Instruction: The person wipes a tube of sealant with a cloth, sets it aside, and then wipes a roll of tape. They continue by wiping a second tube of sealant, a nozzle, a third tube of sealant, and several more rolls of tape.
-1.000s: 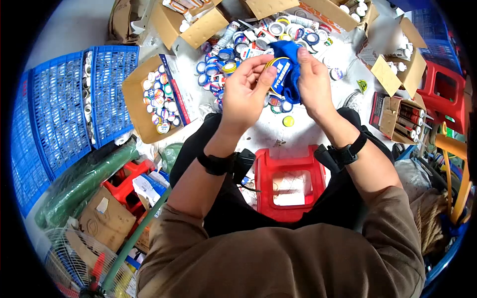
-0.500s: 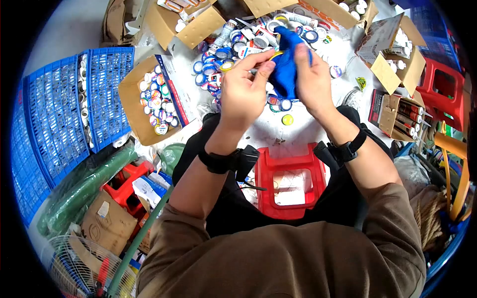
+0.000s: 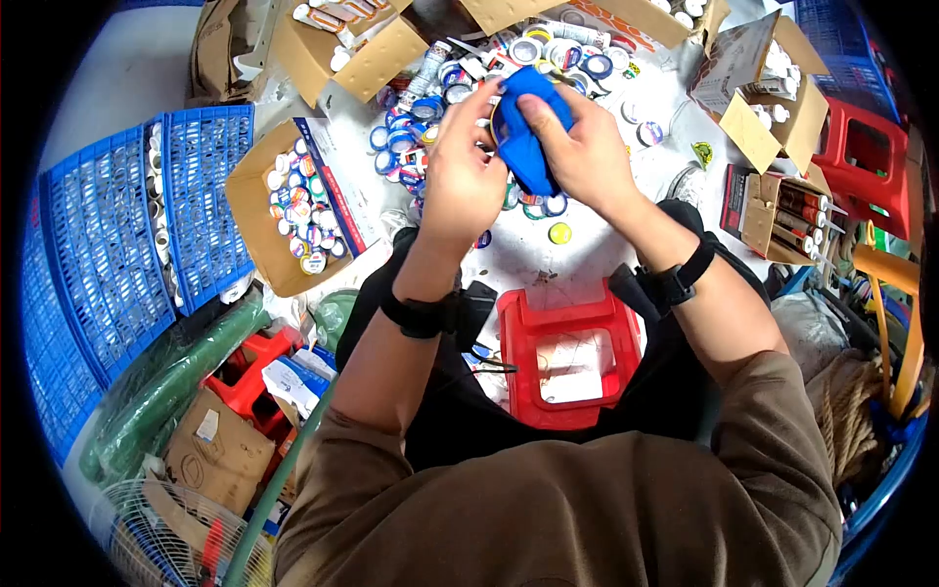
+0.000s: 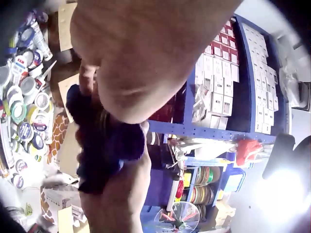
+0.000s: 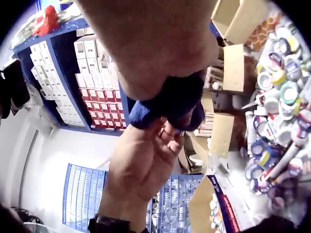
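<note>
A blue cloth [image 3: 526,142] is held up in front of the person's chest, over the heap on the floor. The right hand [image 3: 595,152] grips it, thumb pressed across its face. The left hand [image 3: 460,186] holds a round roll of PVC tape by its edge, and the cloth covers most of the roll. Only a thin yellow rim of the roll shows beside the left fingers. In the right wrist view the cloth [image 5: 170,104] is bunched between both hands, with the left fingertips right at its lower edge.
Beyond the hands lies a heap of tape rolls [image 3: 406,132] and tubes. An open carton [image 3: 256,191] of small rolls stands left, near blue crates [image 3: 108,230]. Cartons of tubes [image 3: 782,210] stand right. A red stool [image 3: 518,342] is between the legs, a small yellow roll [image 3: 559,233] before it.
The cloth has come over the face of the tape roll, whose blue label showed a second ago. Both hands have shifted slightly left, and the right thumb now lies across the cloth.
</note>
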Tool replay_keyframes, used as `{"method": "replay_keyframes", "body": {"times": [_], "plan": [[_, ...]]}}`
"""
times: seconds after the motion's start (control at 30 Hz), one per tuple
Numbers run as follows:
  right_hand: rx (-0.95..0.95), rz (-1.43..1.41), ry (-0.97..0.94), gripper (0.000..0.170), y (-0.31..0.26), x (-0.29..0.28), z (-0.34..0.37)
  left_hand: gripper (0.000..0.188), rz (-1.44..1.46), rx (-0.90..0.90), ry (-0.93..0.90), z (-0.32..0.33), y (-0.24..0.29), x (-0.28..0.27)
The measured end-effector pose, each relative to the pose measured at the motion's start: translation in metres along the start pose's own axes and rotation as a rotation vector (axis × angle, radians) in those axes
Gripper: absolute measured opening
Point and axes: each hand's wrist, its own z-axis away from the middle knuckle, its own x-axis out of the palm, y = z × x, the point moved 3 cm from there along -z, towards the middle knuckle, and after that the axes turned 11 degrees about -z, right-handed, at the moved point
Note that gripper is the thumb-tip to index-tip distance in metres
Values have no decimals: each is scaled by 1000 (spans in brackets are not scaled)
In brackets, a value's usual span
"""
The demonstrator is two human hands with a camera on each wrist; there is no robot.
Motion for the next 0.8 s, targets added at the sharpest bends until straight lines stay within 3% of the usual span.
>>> {"method": "replay_keyframes", "body": {"times": [0.07,0.13,0.2,0.27,0.33,0.4,0.47,0.53,0.63,0.7,0.73,0.8], "plan": [[29,220,-230,45,-11,-6,-6,44,70,-32,-85,3,-6,2],[47,218,-214,45,-9,-5,-3,44,347,-23,-42,2,-5,8],[114,-373,-98,46,3,2,2,43,378,-8,18,3,1,16],[44,-279,-53,42,0,14,15,42,519,-92,226,5,-5,17],[-99,-178,-35,41,4,29,27,37,498,-124,222,10,-8,13],[-48,-129,-77,42,5,26,27,30,713,-357,197,13,-18,12],[-70,10,-156,47,-5,25,18,25,717,-380,164,15,-22,4],[195,-111,-132,62,6,27,10,18,729,-427,83,18,-24,-3],[231,-85,-266,64,14,38,9,23,754,-423,100,26,-35,-15],[377,-348,-237,64,28,54,16,27,714,-390,134,34,-44,-26],[511,-301,-266,58,32,54,13,27,712,-394,148,36,-43,-32],[720,-816,-178,51,34,65,16,23,841,-477,249,42,-44,-46]]}}
